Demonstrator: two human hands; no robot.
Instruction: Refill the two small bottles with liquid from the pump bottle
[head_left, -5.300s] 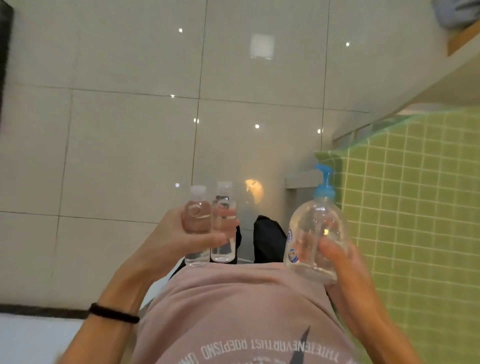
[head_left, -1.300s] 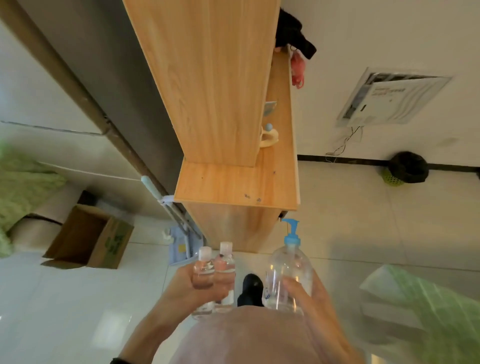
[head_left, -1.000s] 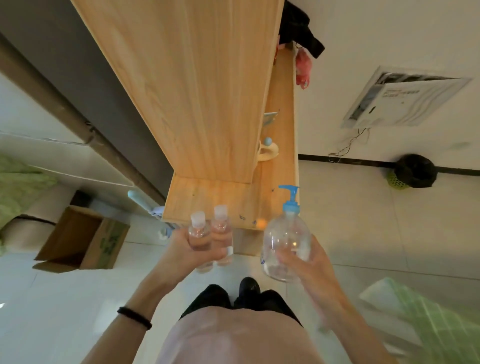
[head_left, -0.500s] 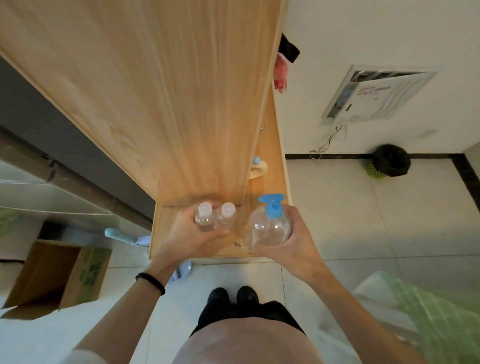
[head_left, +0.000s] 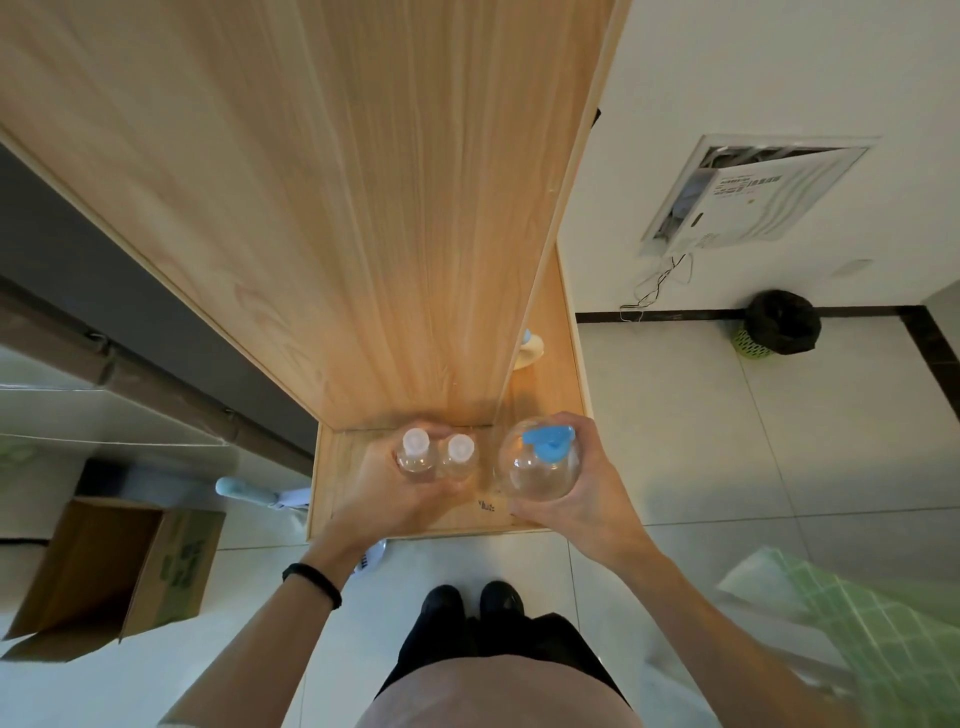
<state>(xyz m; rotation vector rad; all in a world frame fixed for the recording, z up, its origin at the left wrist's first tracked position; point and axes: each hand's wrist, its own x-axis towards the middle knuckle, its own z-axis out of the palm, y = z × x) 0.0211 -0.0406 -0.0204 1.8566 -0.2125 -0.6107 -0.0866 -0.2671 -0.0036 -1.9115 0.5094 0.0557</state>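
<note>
Dim, soft, perhaps motion-blurred; wide-angle edge stretch.

Nothing legible: small dark print (head_left: 486, 505) on the table (head_left: 335, 467), green printing on the cardboard box (head_left: 179, 564), label (head_left: 740, 184) on the wall panel (head_left: 779, 208), all too blurred.

Two small clear bottles (head_left: 435, 459), white caps, upright, side by side touching, over wooden counter (head_left: 457, 514). Clear round pump bottle (head_left: 540, 465), blue pump, upright just right of them.

Black wristband (head_left: 312, 584), pink shirt (head_left: 493, 693), black shoes (head_left: 470, 600)
</note>
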